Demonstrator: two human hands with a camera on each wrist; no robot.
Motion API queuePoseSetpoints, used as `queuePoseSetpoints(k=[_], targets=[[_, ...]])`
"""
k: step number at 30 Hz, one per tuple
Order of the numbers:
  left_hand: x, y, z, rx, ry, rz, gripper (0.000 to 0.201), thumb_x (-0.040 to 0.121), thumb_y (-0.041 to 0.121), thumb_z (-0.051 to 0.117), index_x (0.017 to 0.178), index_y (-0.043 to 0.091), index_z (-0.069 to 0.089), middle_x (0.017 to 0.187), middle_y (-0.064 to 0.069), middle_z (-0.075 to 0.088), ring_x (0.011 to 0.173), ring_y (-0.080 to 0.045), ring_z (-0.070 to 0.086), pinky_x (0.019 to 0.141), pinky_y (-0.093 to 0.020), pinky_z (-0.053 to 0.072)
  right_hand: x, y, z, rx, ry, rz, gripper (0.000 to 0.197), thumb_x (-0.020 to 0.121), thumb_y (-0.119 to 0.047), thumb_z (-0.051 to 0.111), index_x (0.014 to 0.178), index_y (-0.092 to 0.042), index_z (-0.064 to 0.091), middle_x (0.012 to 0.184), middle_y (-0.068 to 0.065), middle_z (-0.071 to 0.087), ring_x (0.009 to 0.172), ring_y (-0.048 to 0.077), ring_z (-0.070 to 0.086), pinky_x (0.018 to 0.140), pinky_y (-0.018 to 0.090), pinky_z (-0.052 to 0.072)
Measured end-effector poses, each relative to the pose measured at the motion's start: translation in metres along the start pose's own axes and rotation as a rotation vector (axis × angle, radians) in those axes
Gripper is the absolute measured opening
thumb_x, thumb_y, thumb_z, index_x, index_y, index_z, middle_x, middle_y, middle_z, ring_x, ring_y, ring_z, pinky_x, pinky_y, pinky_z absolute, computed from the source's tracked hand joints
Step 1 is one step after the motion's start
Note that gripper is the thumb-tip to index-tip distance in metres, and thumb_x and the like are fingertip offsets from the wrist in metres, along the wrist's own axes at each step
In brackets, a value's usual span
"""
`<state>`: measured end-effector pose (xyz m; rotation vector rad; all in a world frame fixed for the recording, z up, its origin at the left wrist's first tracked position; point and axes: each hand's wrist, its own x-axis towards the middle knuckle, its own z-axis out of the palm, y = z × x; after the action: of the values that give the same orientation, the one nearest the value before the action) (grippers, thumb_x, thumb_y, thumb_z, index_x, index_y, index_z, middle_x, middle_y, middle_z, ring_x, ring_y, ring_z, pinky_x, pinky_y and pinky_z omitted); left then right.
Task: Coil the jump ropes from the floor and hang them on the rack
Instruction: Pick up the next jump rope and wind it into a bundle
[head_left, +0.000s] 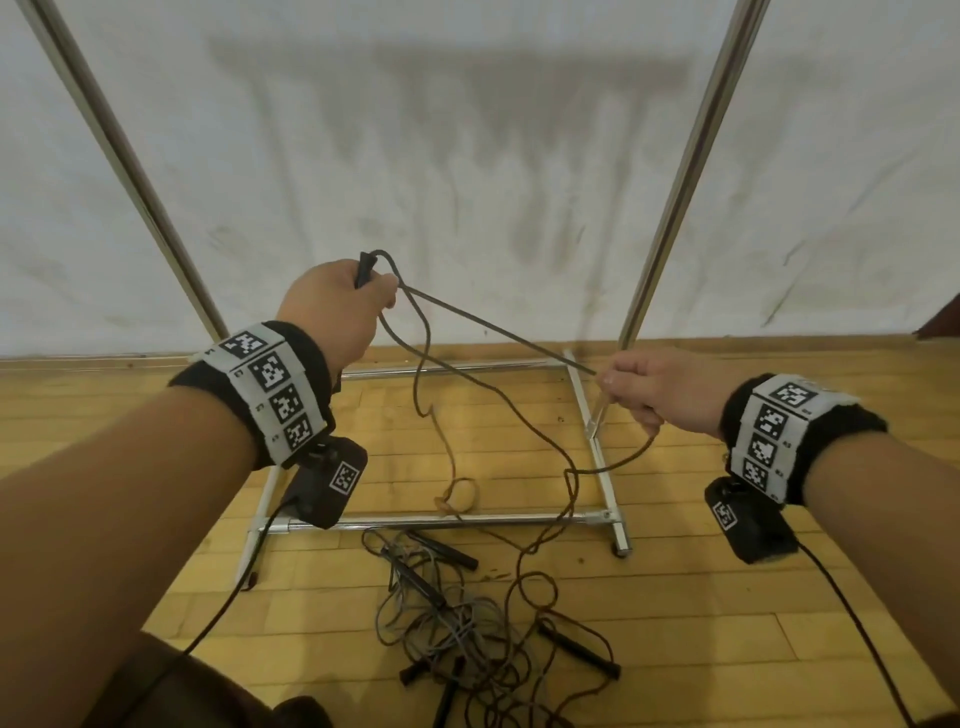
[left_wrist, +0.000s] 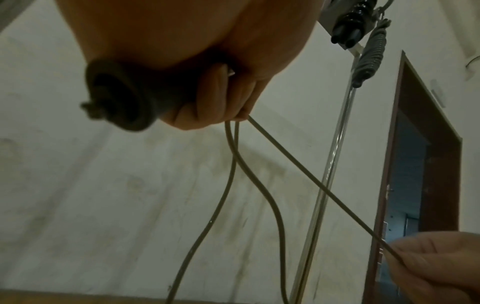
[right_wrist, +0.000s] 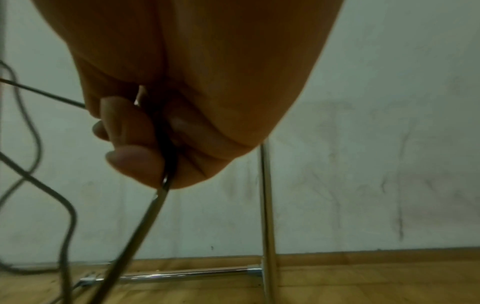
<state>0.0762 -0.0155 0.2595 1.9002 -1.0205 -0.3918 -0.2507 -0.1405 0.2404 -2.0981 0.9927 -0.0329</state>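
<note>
My left hand (head_left: 343, 306) is raised in front of the wall and grips a black jump-rope handle (head_left: 363, 270) together with strands of its dark brown rope (head_left: 498, 332). In the left wrist view the handle's end (left_wrist: 116, 102) sticks out of the fist and the rope (left_wrist: 233, 156) hangs in a loop below it. My right hand (head_left: 654, 387), lower and to the right, pinches the same rope, pulled taut between both hands. The rope passes through the right fist (right_wrist: 166, 164) and trails down to the floor. More jump ropes (head_left: 467, 623) lie tangled on the floor.
A chrome rack stands against the white wall, with uprights (head_left: 680, 171) on both sides and a base frame (head_left: 441, 521) on the wooden floor. High on the rack hang a coiled grey rope (left_wrist: 369, 53) and black handles (left_wrist: 348, 30). A brown door frame (left_wrist: 428, 144) is at right.
</note>
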Motion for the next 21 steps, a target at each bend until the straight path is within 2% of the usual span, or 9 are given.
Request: queuePoseSetpoints(k=[2, 5, 8, 10, 12, 15, 18, 21], targets=[[0.005, -0.007, -0.005, -0.029, 0.042, -0.027, 0.03, 0.101, 0.041, 0.058, 0.08, 0.023, 0.067, 0.061, 0.003, 0.051, 0.058, -0.023, 0.05, 0.064, -0.041, 0.048, -0.003, 0.013, -0.007, -0.061, 0.038, 0.013, 0.038, 0.106, -0.044, 0.043, 0.088, -0.018, 0.062, 0.057, -0.001, 0.057, 0.052, 0.015, 0.057, 0.078, 0.041, 0.055], [0.015, -0.02, -0.019, -0.036, 0.124, -0.087, 0.03, 0.097, 0.047, 0.058, 0.081, 0.024, 0.069, 0.065, 0.002, 0.056, 0.063, -0.025, 0.055, 0.069, -0.044, 0.051, -0.008, 0.034, -0.017, -0.092, 0.08, 0.064, 0.044, 0.104, -0.05, 0.042, 0.082, -0.017, 0.059, 0.057, 0.0, 0.06, 0.052, 0.016, 0.058, 0.079, 0.05, 0.057], [0.032, -0.039, -0.046, -0.069, 0.234, -0.22, 0.035, 0.086, 0.046, 0.06, 0.091, 0.012, 0.068, 0.071, -0.001, 0.059, 0.065, -0.027, 0.056, 0.07, -0.043, 0.052, -0.015, 0.054, -0.023, -0.189, 0.107, 0.163, 0.051, 0.1, -0.059, 0.04, 0.078, -0.016, 0.056, 0.058, 0.001, 0.058, 0.052, 0.015, 0.058, 0.079, 0.052, 0.056], [0.039, -0.057, -0.061, -0.019, 0.206, -0.291, 0.033, 0.082, 0.04, 0.063, 0.098, 0.011, 0.067, 0.074, -0.004, 0.059, 0.064, -0.028, 0.056, 0.069, -0.044, 0.053, -0.02, 0.065, -0.027, -0.133, 0.134, 0.218, 0.048, 0.101, -0.055, 0.042, 0.078, -0.015, 0.055, 0.06, 0.003, 0.055, 0.054, 0.019, 0.061, 0.08, 0.054, 0.057], [0.036, -0.07, -0.059, 0.074, 0.115, -0.292, 0.032, 0.089, 0.039, 0.068, 0.103, 0.01, 0.07, 0.075, -0.006, 0.061, 0.068, -0.028, 0.058, 0.069, -0.047, 0.056, -0.023, 0.062, -0.03, -0.095, 0.21, 0.248, 0.043, 0.102, -0.052, 0.044, 0.077, -0.018, 0.055, 0.062, 0.0, 0.053, 0.055, 0.022, 0.065, 0.074, 0.048, 0.058], [0.015, -0.056, -0.031, -0.046, -0.036, -0.188, 0.025, 0.091, 0.049, 0.069, 0.107, 0.032, 0.077, 0.063, 0.009, 0.063, 0.056, -0.015, 0.055, 0.054, -0.034, 0.049, -0.014, 0.026, -0.026, -0.119, 0.263, 0.176, 0.041, 0.101, -0.05, 0.046, 0.08, -0.017, 0.06, 0.057, -0.005, 0.058, 0.05, 0.016, 0.067, 0.061, 0.035, 0.05], [-0.009, -0.015, 0.001, -0.191, -0.345, -0.059, 0.025, 0.089, 0.044, 0.074, 0.114, 0.045, 0.077, 0.065, 0.009, 0.063, 0.053, -0.009, 0.051, 0.047, -0.026, 0.044, -0.007, -0.026, -0.009, -0.029, 0.166, -0.001, 0.034, 0.101, -0.039, 0.052, 0.08, -0.015, 0.064, 0.057, -0.005, 0.055, 0.049, 0.02, 0.06, 0.057, 0.037, 0.05], [-0.035, 0.016, 0.023, -0.248, -0.68, 0.041, 0.033, 0.088, 0.048, 0.077, 0.12, 0.042, 0.075, 0.067, 0.004, 0.059, 0.053, -0.013, 0.047, 0.046, -0.026, 0.04, -0.008, -0.068, 0.007, 0.173, 0.092, -0.069, 0.028, 0.1, -0.027, 0.054, 0.08, -0.012, 0.066, 0.06, 0.0, 0.045, 0.048, 0.02, 0.046, 0.049, 0.035, 0.045]])
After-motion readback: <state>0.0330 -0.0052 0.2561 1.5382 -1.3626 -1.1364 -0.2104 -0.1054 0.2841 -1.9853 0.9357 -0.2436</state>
